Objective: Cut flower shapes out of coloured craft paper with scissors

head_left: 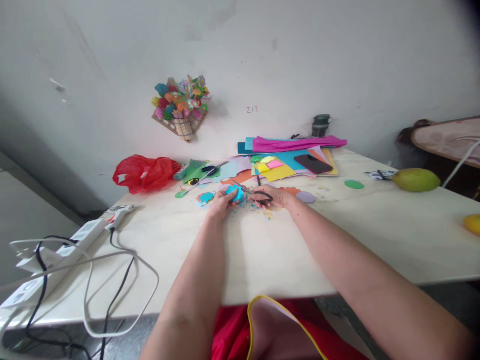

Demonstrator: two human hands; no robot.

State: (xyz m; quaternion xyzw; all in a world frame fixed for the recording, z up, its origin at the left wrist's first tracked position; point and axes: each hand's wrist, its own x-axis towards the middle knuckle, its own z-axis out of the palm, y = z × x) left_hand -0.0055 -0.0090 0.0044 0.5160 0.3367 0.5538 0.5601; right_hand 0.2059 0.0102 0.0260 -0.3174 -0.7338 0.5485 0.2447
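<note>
Where the table [262, 260] runs back to coloured sheets [281, 174], the left hand [222, 201] pinches a scalloped blue paper [237, 194] over the near half, and the right hand [277, 195] is closed around scissors [268, 196], blades close by its edge. Trimming seems the step in hand; the next snip would call for steady turning above the scraps [268, 215].

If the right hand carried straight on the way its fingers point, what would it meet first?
Probably the blue scalloped paper in the left hand. The scissors held in the right hand would likely reach it first; whether they already touch is unclear.
</note>
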